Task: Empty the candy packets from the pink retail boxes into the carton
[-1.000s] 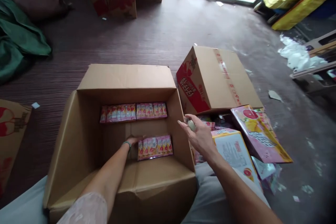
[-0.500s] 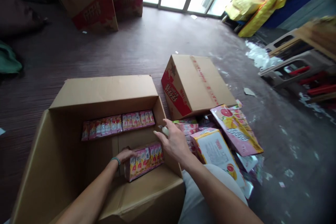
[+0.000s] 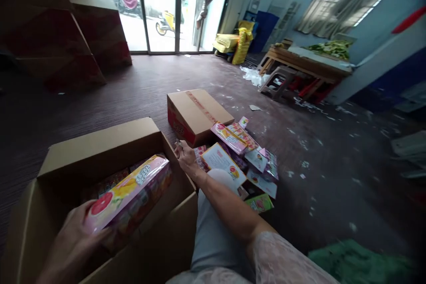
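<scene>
My left hand point(image 3: 75, 230) is wrapped around the near end of a pink-and-yellow snack box point(image 3: 128, 193) printed with a grapefruit. The box is tilted, raised inside the open carton point(image 3: 100, 142), its packet-lined side facing down and right. Beneath it, more packets point(image 3: 115, 179) show dimly along the carton's far side. Outside the carton's right wall is my right hand point(image 3: 186, 156), its fingers curled together; what they hold, if anything, I cannot make out. Close by that hand lies a pile of snack boxes, including a white-backed box point(image 3: 223, 162).
A taped carton point(image 3: 201, 108) stands just beyond the pile. My knee point(image 3: 221, 182) is between the open carton and the pile. Paper scraps litter the floor point(image 3: 286, 151); stools point(image 3: 278, 80) and a wooden table point(image 3: 299, 60) are at the back right.
My view has swung up and right. The left hand has lifted the snack box off the carton's floor and tipped it. My right hand's fingers, apart before, are now curled in.
</scene>
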Tool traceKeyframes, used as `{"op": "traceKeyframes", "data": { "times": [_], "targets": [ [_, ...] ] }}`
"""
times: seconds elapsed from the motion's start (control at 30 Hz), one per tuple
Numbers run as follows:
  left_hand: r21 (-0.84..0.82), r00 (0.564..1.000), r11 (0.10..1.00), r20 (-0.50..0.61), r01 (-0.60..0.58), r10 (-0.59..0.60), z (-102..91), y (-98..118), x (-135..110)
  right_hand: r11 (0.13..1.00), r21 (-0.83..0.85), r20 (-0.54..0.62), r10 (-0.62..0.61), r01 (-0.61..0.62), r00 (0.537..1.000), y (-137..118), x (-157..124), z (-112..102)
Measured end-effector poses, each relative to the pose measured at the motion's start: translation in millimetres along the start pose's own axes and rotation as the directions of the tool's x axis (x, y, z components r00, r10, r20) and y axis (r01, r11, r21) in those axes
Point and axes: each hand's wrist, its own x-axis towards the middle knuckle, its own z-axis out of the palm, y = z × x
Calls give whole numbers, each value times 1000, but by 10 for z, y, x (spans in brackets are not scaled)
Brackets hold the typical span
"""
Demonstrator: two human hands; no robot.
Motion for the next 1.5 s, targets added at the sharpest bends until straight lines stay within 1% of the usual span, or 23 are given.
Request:
{"op": "traceKeyframes", "data": {
  "times": [0.03, 0.1, 0.17, 0.27, 0.37, 0.4, 0.47, 0.53, 0.57, 0.63, 0.7, 0.83, 0.9, 0.93, 1.0, 1.1, 1.13, 1.2, 1.27, 1.3, 1.37, 1.4, 1.5],
  "targets": [
    [-34, 1000, 999, -4, -10, 10, -41, -92, -161, 1000, 3, 10, -28, 28, 1000, -67, -104, -76],
    [-131, 999, 990, -23, -51, 49, 14, -225, -513, 991, -41, 85, -124, 128, 989, -223, -357, -216],
    [-215, 994, 972, -76, -96, 81, 170, -234, -854, 953, -149, 254, -221, 264, 942, -396, -626, -337],
    [-277, 987, 951, -124, -138, 107, 356, -48, -1171, 817, -333, 519, -258, 471, 815, -662, -904, -450],
    [-336, 983, 932, -167, -134, 81, 373, 142, -1230, 611, -443, 670, -261, 657, 695, -957, -1011, -382],
    [-348, 981, 929, -181, -124, 63, 360, 177, -1232, 541, -433, 721, -272, 721, 637, -1067, -1043, -313],
    [-363, 981, 926, -192, -109, 40, 344, 210, -1246, 439, -338, 830, -279, 832, 484, -1292, -1136, -132],
    [-357, 980, 929, -195, -99, 29, 362, 206, -1276, 383, -213, 906, -267, 899, 329, -1496, -1260, 68],
    [-348, 980, 932, -197, -97, 29, 384, 194, -1292, 360, -163, 929, -257, 919, 266, -1581, -1322, 159],
    [-320, 977, 941, -211, -109, 42, 439, 162, -1314, 306, -110, 955, -230, 946, 186, -1700, -1430, 302],
    [-286, 972, 950, -228, -128, 62, 487, 130, -1321, 254, -99, 966, -208, 962, 154, -1747, -1501, 386],
    [-264, 969, 954, -233, -141, 78, 509, 93, -1313, 193, -118, 967, -203, 974, 157, -1656, -1514, 442],
    [-279, 975, 951, -206, -134, 77, 490, 95, -1311, 205, -131, 964, -204, 970, 173, -1556, -1436, 418],
    [-287, 979, 950, -192, -124, 70, 479, 104, -1313, 224, -151, 960, -199, 963, 197, -1497, -1369, 379],
    [-297, 982, 948, -176, -114, 63, 459, 133, -1320, 268, -252, 939, -163, 930, 302, -1362, -1178, 228],
    [-318, 979, 940, -190, -128, 69, 426, 177, -1318, 288, -438, 872, -94, 851, 481, -1114, -800, -190],
    [-330, 979, 935, -193, -128, 66, 409, 176, -1306, 287, -480, 850, -82, 829, 520, -1024, -670, -360],
    [-355, 982, 930, -186, -92, 27, 358, 131, -1243, 299, -523, 823, -67, 798, 564, -843, -436, -682],
    [-355, 986, 934, -163, -33, -27, 284, 35, -1110, 384, -583, 751, -82, 716, 655, -685, -261, -897],
    [-338, 988, 941, -147, -1, -52, 243, -19, -1012, 439, -609, 697, -102, 661, 710, -622, -200, -942],
    [-279, 990, 959, -115, 50, -85, 176, -101, -755, 557, -623, 574, -152, 549, 805, -533, -132, -896],
    [-251, 991, 966, -98, 61, -88, 163, -117, -603, 606, -609, 529, -171, 512, 831, -505, -120, -816],
    [-226, 997, 972, -20, 63, -69, 277, -63, -118, 693, -531, 501, -208, 488, 840, -424, -125, -472]
  ]
}}
